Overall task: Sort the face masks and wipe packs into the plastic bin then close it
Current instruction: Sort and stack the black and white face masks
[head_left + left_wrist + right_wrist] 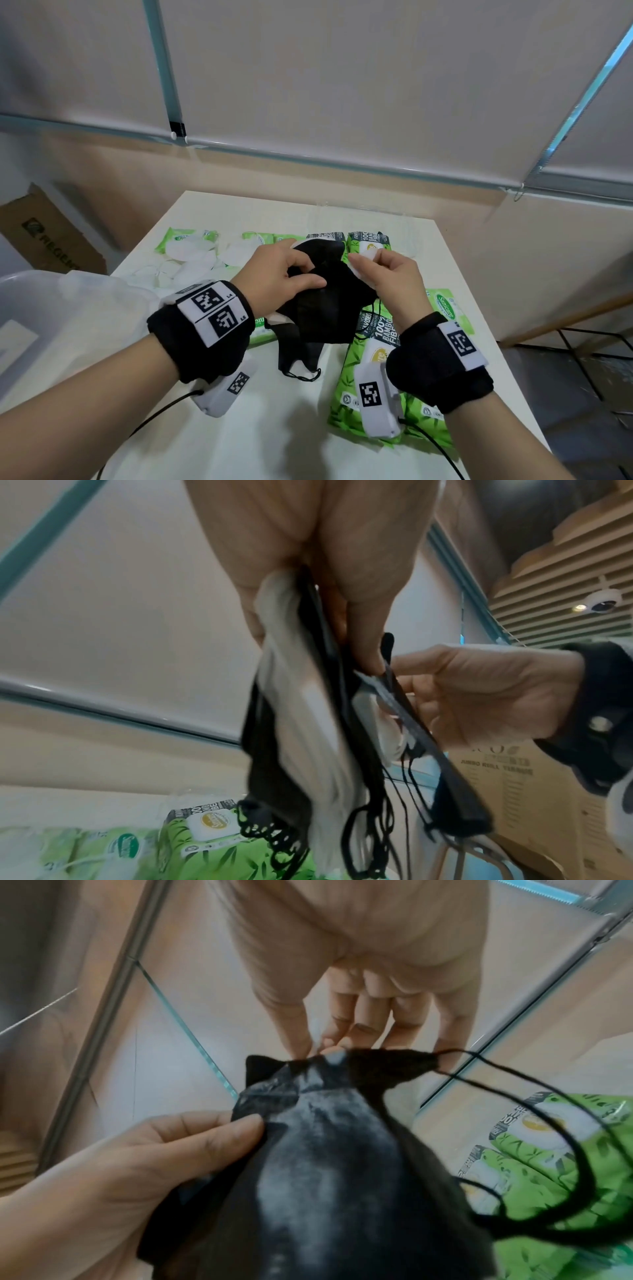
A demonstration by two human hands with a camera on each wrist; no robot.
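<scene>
Over the middle of the table both hands hold a bundle of face masks (325, 305), mostly black with white ones between. My left hand (310, 274) grips the stack, thumb on the near side; in the left wrist view the black and white masks (308, 737) hang from it with ear loops dangling. My right hand (363, 270) pinches the top edge of a black mask (335, 1150) at its fingertips (329, 1047), while my left hand (205, 1137) grips its side. Several white masks (191, 267) and green wipe packs (363, 394) lie on the table (274, 428).
A translucent plastic bin (37, 308) stands at the left of the table. More green wipe packs (366, 241) lie at the back, with a clear plastic piece (363, 216) behind them. A cardboard box (48, 236) sits on the floor at left. The table's right edge (479, 315) is close.
</scene>
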